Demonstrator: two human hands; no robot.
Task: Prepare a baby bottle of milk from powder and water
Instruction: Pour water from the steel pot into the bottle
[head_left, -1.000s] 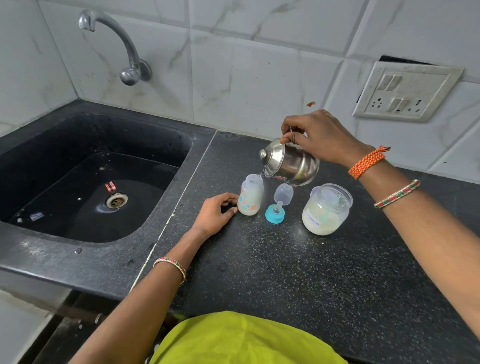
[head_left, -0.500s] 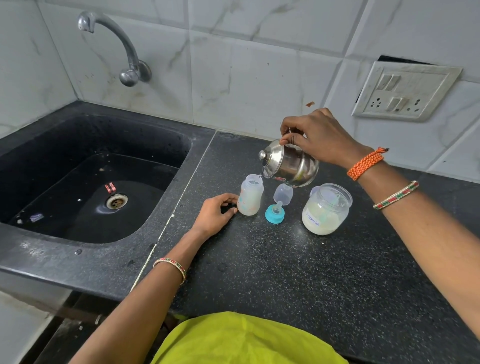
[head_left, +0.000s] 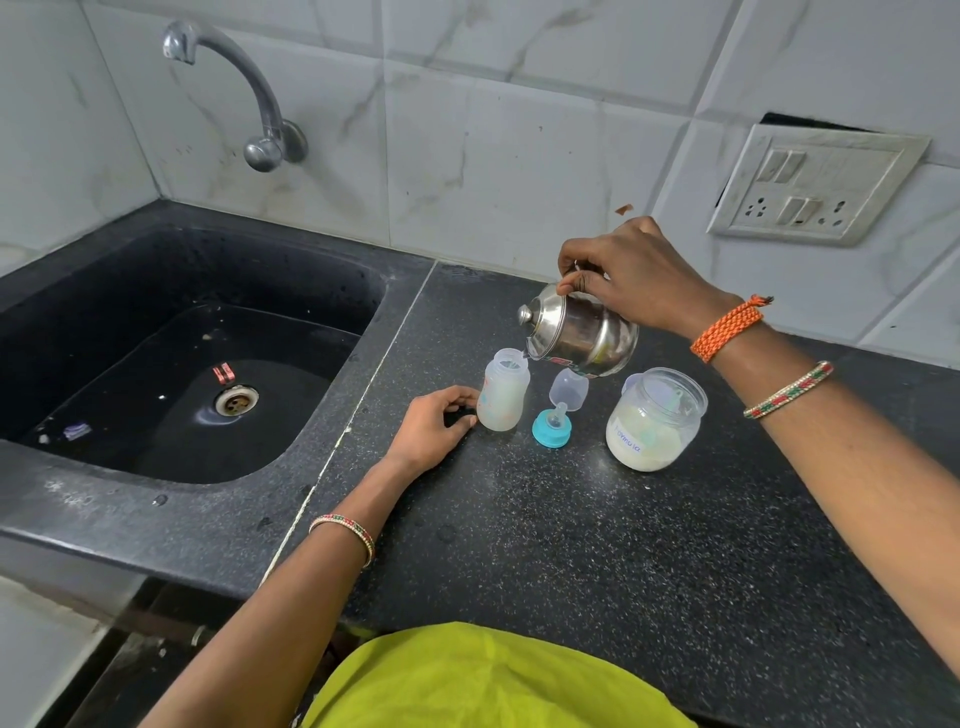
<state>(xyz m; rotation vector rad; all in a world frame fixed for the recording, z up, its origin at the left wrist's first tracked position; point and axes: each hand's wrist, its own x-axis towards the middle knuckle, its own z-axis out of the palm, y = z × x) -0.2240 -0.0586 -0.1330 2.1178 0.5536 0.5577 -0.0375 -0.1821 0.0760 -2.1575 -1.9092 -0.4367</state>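
We see our right hand raised, fingers curled closed, wrist bent downward; our left hand rests low, fingers loosely curled

1 bottle, 1 jar, 1 pot.

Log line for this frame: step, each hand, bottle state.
step: pouring water | right hand: tilts steel kettle, spout at bottle mouth | left hand: steadies baby bottle base | bottle: open, upright | teat: on counter
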